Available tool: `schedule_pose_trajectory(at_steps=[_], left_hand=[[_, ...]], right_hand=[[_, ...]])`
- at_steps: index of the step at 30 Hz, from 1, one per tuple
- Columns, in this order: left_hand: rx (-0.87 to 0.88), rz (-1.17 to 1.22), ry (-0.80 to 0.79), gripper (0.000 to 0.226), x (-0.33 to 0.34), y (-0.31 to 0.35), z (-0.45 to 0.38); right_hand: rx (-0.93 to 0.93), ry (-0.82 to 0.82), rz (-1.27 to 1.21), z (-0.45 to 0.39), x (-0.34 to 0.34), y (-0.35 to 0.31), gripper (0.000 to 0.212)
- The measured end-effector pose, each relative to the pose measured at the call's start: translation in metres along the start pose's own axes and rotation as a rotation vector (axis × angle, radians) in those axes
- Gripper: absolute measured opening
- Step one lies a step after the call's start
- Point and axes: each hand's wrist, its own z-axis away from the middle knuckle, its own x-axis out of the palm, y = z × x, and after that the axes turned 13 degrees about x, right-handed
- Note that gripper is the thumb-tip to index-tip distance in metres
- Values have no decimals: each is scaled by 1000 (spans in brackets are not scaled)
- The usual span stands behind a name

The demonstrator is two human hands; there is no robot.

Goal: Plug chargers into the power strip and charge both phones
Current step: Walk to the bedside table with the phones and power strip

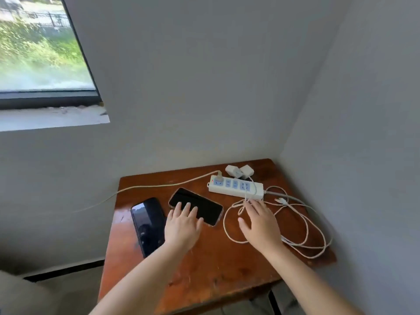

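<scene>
On the wooden worktop (pixel 204 258) a dark phone (pixel 147 223) lies leftmost, and beside it the left hand (pixel 181 226) rests with fingers spread on the second phone (pixel 197 205), likely steadying it. Further right, the right hand (pixel 259 221), open and gripping nothing, reaches over the loose white cables (pixel 302 226). Behind them lie the power strip (pixel 236 187) and two unplugged chargers (pixel 238 171).

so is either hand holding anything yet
Nothing is held. The left hand lies flat with its fingertips on a phone; the right hand is spread open over the white cables.
</scene>
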Motion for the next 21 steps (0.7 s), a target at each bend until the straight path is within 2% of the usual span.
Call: schedule_pose_trajectory(at_steps=[4, 7, 12, 16, 21], left_hand=[[65, 21, -64, 51, 15, 0, -48], [68, 3, -68, 51, 28, -1, -64], [67, -30, -139, 53, 44, -12, -63], [56, -45, -132, 53, 46, -12, -61], [32, -35, -140, 52, 45, -12, -64]], right_hand=[[79, 21, 6, -36, -2, 21, 49], [108, -25, 62, -74, -2, 26, 49], [10, -97, 136, -140, 3, 5, 48], [-60, -109, 150, -175, 8, -13, 42], [68, -249, 137, -204, 21, -29, 44]])
